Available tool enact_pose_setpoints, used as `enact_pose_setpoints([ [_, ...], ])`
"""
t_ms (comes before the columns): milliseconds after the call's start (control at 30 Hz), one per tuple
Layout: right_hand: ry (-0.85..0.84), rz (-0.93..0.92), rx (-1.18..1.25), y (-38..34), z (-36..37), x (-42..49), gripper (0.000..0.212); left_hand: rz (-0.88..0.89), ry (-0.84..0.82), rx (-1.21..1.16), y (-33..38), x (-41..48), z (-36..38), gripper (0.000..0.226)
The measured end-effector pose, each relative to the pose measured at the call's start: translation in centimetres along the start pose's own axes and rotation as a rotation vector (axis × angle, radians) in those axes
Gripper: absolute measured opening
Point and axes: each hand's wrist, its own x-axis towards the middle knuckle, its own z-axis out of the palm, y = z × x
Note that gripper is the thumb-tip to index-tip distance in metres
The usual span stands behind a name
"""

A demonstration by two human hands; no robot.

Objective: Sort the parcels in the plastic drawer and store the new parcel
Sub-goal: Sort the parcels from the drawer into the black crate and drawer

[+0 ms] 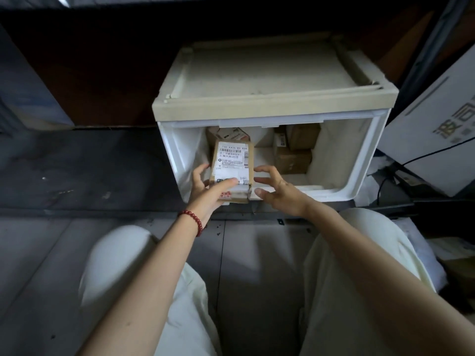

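While the plastic drawer (341, 155) is drawn out of its cream cabinet (270, 73), a large white carton (434, 140) is seen leaning just right of the drawer. Brown parcels (293, 160) are stacked in the drawer's far right corner, and another parcel (231, 134) is lodged at its far left. A labelled cardboard parcel (232, 160) is held over the drawer's near left part, gripped by the left hand (210, 194) with the thumb laid on the label. The right hand (280, 191) is spread wide just beside that parcel, above the drawer's front rim, with nothing grasped. A red bead bracelet (194, 222) is worn on the left wrist.
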Motion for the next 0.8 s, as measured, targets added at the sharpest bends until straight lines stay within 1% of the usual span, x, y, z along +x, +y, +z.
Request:
enact_pose_setpoints([
  [67, 0.028, 0.042, 0.105, -0.5, 0.1, -0.8, 0.043, -0.018, -0.029, -0.045, 0.0, -1.0, -0.6, 0.072],
  [133, 0.053, 0.080, 0.234, -0.9, 0.1, -1.4, 0.050, -0.036, -0.072, -0.057, -0.3, -1.8, -1.2, 0.077],
  [233, 0.089, 0.103, 0.363, -1.1, 0.2, -1.9, 0.061, -0.022, -0.089, 0.073, -1.2, -2.6, -1.6, 0.103],
  [300, 0.102, 0.102, 0.397, -0.9, 0.4, -1.8, 0.062, 0.004, -0.059, 0.181, -1.4, -3.0, -1.3, 0.113],
  [367, 0.112, 0.091, 0.418, -0.7, 0.6, -1.8, 0.059, 0.035, -0.039, 0.256, -1.5, -3.4, -0.7, 0.111],
  [433, 0.130, 0.083, 0.434, -0.6, 0.7, -1.7, 0.056, 0.076, -0.044, 0.328, -1.4, -3.7, -0.2, 0.107],
  [500, 0.148, 0.066, 0.444, -0.5, 0.7, -1.7, 0.055, 0.111, -0.050, 0.372, -1.3, -3.9, 0.1, 0.107],
  [667, 0.196, 0.056, 0.358, 0.0, 0.3, -1.9, 0.054, 0.218, -0.026, 0.426, -1.6, -3.7, 0.1, 0.102],
  [800, 0.255, 0.119, 0.316, 0.5, 0.1, -1.6, 0.053, 0.262, -0.031, 0.438, -1.6, -3.7, 0.2, 0.098],
])
